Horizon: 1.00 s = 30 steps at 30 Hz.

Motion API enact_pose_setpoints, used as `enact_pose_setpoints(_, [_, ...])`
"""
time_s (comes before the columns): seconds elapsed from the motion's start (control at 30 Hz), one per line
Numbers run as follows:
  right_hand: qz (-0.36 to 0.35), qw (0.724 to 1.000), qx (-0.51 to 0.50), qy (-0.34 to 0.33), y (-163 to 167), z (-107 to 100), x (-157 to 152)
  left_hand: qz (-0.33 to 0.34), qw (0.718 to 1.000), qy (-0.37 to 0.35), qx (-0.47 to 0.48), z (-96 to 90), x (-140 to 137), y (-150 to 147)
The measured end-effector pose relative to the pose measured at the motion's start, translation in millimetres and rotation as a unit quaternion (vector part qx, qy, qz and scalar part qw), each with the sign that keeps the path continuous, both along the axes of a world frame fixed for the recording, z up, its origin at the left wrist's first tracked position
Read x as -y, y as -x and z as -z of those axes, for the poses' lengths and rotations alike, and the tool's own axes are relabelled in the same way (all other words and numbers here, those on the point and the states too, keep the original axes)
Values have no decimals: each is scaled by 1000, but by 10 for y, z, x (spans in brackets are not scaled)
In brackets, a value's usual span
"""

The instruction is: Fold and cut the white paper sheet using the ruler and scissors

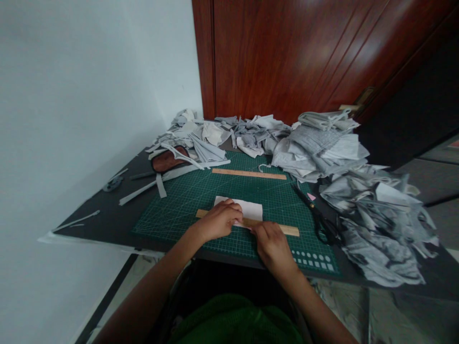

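Note:
A small white piece of cloth (253, 210) lies on the green cutting mat (179, 210) under a wooden ruler (289, 231). My left hand (224, 217) is closed, its bent fingers pressing at the cloth and ruler. Close to its right, my right hand (271, 241) is closed too, the fingertips pinched at the cloth's near edge by the ruler. The fingers partly hide the near edge of the cloth. Farther back on the mat lies a second wooden ruler (249, 174).
Black-handled scissors (315, 212) lie at the mat's right side, beside a small pink scrap (311, 196). Grey fabric heaps (322, 148) cover the right and back of the dark table (103, 210). A brown, dark-edged piece (168, 160) rests among strips at left.

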State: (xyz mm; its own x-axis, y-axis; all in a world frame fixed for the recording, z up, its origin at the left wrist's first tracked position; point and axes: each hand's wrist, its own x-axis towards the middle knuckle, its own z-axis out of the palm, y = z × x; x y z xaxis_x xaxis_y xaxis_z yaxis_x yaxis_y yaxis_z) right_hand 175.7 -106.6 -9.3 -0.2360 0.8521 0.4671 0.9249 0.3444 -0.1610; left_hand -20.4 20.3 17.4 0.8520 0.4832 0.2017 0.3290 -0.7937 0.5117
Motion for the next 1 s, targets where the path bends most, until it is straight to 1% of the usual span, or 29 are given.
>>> enact_pose_setpoints(0.2, [-23,999,8,-22,236,-58,-114,30,999,3,-20,-53,-65,17])
enact_pose_setpoints(0.37, [-32,999,-11,-8,359,-119,-178,46,998,14,-35,-52,-144,32])
enact_pose_setpoints(0.43, [-26,999,-44,-1,374,-115,-198,42,998,21,-35,-48,-153,47])
enact_pose_setpoints(0.53, [-11,992,-123,7,356,-53,-234,31,998,28,-37,-65,-137,74])
enact_pose_setpoints(0.67, [-15,973,-231,23,307,62,-293,45,998,36,-33,-130,-103,99])
enact_pose_setpoints(0.73, [-11,963,-267,27,297,92,-318,56,997,45,-28,-160,-96,101])
enact_pose_setpoints(0.83, [-4,958,-286,31,304,93,-341,47,997,63,-24,-167,-98,91])
enact_pose_setpoints(1.0, [3,953,-302,34,306,44,-321,42,998,44,-23,-91,-108,69])
